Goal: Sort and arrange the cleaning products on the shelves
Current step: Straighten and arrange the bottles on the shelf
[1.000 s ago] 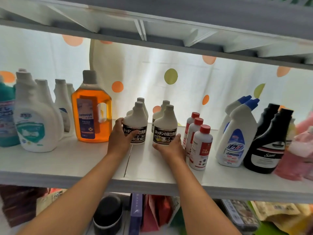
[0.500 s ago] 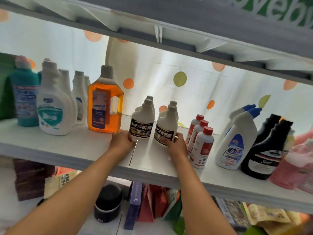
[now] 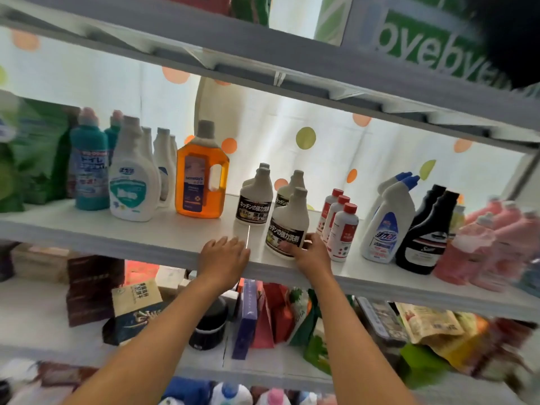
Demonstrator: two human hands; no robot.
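Currently, we report the following.
Shelf status: the middle shelf [image 3: 163, 241] carries products grouped by kind; teal bottles [image 3: 89, 168] and white spray bottles [image 3: 133, 176] at the left, then the amber jug [image 3: 201, 176], red-capped bottles [image 3: 342, 226], blue-capped bottles [image 3: 388, 220], black bottles [image 3: 423, 232] and pink bottles [image 3: 473, 247] at the right.
Work in hand: the kitchen cleaner bottle [image 3: 287, 226] stands tilted at the front edge, just beside the red-capped bottles; its three matching bottles [image 3: 255, 197] stand further back.
Right hand: our right hand [image 3: 311, 252] grips the base of the kitchen cleaner bottle; fingers curled round its lower side, thumb on the label.
Left hand: our left hand [image 3: 223, 255] rests on the shelf edge, holding nothing; fingers extended and loosely together.
Progress: we judge sorting largely done on this shelf; aligning the kitchen cleaner bottle with its group remains.
Hidden or unclear: lower shelves hold mixed packets, blurred; the right edge is smeared; the top shelf is cut off; rear bottles are partly covered by front ones; labels mostly unreadable.
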